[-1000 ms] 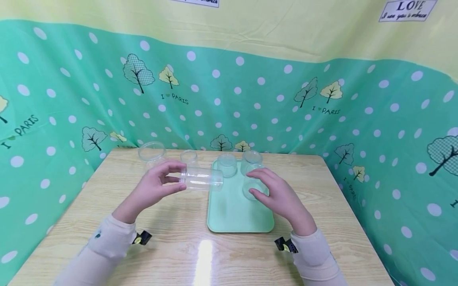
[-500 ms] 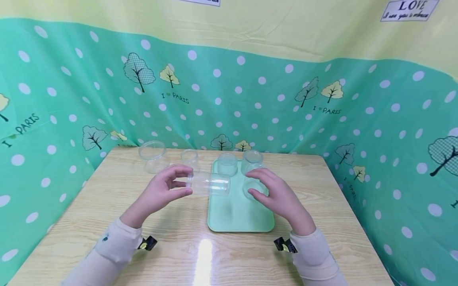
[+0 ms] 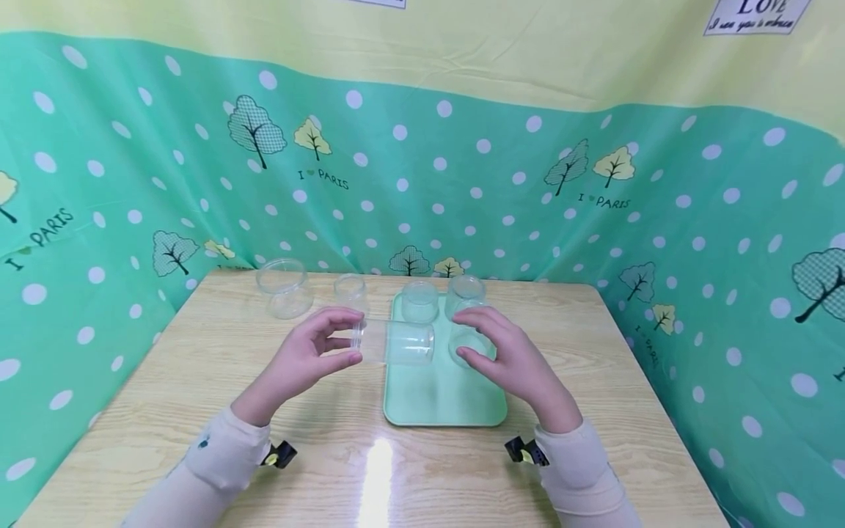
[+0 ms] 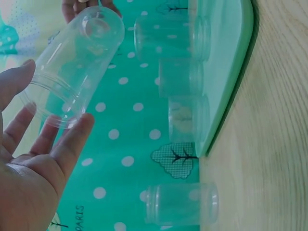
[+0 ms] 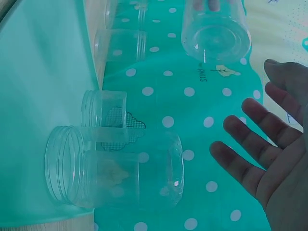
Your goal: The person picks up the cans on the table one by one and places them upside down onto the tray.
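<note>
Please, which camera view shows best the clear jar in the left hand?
The left wrist view: the clear jar looks large, visible end to end in the left hand. The head view shows it whole but smaller, partly before the green tray. The right wrist view shows mainly its base end; the top edge cuts it.

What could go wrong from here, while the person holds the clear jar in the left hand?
First, the left hand grips the held jar only near its mouth, with the base end unsupported, so it might slip onto the tray.

Second, the held jar is roughly sideways, base toward the tall jar, and could knock it.

Third, the right hand is open close to the tall jar; a careless movement might tip it.
</note>
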Motion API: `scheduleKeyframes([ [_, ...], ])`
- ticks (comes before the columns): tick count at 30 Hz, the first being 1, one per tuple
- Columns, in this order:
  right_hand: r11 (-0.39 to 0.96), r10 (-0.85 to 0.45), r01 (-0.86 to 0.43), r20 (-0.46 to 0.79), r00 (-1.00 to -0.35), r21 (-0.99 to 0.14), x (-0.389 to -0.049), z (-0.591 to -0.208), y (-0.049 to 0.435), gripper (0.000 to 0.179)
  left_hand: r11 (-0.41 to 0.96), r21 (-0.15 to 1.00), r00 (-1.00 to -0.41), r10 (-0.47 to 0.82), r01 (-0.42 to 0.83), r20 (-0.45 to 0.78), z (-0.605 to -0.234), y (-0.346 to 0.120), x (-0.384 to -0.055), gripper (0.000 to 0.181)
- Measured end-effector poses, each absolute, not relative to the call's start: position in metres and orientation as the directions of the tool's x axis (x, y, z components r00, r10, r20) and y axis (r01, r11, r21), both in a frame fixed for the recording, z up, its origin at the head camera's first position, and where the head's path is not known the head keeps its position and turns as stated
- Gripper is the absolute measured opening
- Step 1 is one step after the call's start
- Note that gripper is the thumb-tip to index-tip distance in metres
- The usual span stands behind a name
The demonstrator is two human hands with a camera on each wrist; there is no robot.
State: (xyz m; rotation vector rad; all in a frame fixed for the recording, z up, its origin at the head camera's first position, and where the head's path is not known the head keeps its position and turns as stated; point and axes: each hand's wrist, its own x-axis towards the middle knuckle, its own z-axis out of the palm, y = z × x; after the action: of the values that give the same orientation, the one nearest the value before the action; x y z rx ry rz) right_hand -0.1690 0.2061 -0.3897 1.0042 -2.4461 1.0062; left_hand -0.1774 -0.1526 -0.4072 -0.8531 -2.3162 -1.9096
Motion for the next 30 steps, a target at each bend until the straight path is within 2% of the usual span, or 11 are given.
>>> scheduleKeyframes([
  [17, 0.391, -0.506, -0.699, 0.495, -0.706, -0.599, -0.17, -0.396, 0.197, 0.049, 0.016, 0.912, -0.844, 0.385, 0.41, 0.373, -0.409, -0.151, -0.177, 0.057],
  [25, 0.327, -0.495, -0.674, 0.488, -0.719, -0.662, -0.171, -0.402, 0.196, 0.053, 0.02, 0.922, -0.85, 0.397, 0.386, 0.347, -0.412, -0.146, -0.176, 0.057],
  [30, 0.266, -0.506, -0.67, 0.491, -0.709, -0.693, -0.165, -0.393, 0.19, 0.052, 0.005, 0.916, -0.84, 0.403, 0.401, 0.365, -0.412, -0.144, -0.174, 0.056],
])
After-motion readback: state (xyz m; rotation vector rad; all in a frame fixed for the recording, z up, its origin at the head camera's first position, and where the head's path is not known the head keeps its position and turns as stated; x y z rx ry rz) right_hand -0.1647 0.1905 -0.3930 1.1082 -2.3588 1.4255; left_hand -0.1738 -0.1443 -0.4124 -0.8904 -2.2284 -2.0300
